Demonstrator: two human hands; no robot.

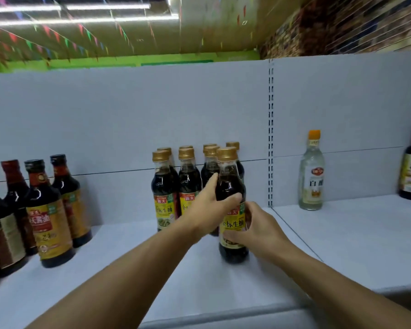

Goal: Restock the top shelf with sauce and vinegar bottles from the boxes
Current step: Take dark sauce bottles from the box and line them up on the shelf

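Gripping front soy sauce bottle with left hand and right hand, fingers curled round | upright on top shelf | beside gold-capped bottles

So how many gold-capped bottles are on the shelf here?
8 visible: one front bottle gripped by both hands, and seven clustered behind it in rows toward the back panel. More may be hidden behind them.

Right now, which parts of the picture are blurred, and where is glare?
Head view: ceiling lights and brick wall smear with motion blur; the gold-capped bottle both hands hold shows small glare spots, its base slightly blurred; the white shelf is evenly lit; wide-angle bending at edges.
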